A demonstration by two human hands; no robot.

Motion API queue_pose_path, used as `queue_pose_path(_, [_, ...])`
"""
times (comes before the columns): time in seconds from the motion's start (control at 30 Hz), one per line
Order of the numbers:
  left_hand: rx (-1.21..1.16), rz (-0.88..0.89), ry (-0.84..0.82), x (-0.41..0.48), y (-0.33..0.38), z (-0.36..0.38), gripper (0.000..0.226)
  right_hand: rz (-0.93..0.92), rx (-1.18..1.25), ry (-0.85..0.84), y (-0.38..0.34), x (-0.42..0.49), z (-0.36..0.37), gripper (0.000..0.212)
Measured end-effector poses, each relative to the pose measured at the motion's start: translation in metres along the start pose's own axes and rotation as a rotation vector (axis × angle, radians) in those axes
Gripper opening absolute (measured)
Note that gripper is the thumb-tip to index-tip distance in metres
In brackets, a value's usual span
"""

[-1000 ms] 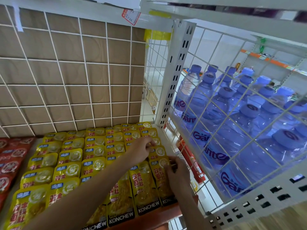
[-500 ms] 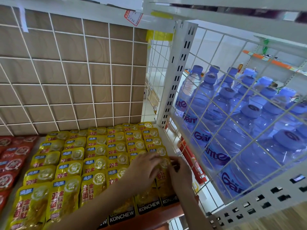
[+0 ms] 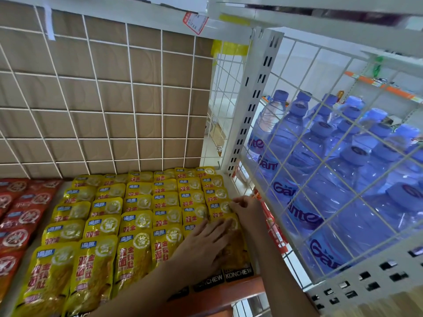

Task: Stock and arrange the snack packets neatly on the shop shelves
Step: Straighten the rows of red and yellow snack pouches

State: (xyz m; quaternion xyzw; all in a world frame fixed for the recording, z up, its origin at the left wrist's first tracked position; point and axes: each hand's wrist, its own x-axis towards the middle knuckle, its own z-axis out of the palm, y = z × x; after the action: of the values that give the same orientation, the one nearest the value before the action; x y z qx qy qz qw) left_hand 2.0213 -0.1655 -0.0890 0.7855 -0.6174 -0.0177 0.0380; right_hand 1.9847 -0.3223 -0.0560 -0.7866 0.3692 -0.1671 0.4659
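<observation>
A person's left hand [image 3: 206, 244] lies flat, fingers straight, on the front yellow snack packets [image 3: 137, 225] while the right hand [image 3: 248, 210] pinches one packet's edge in the rightmost column. The packets fill the shelf [image 3: 229, 296] in overlapping rows, red packets [image 3: 18, 216] to their left, water bottles [image 3: 320, 179] caged alongside

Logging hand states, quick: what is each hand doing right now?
Left hand: open, flat fingers pressing on the front yellow packets.
Right hand: fingers curled, pinching a yellow packet in the rightmost column.
</observation>
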Motion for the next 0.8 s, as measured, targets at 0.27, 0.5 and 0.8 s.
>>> queue_pose_path(0.27, [-0.004,-0.036,0.104,-0.001,0.0,0.008,0.055,0.007,0.037,0.013,0.003,0.005,0.003,0.008])
queue_pose_path(0.5, [-0.006,-0.027,0.136,-0.002,-0.001,0.01,0.051,0.022,0.056,0.027,0.004,0.008,0.004,0.003])
queue_pose_path(0.8, [0.048,0.016,0.211,0.001,-0.002,0.014,0.055,-0.015,-0.01,0.05,0.004,0.009,0.008,0.011])
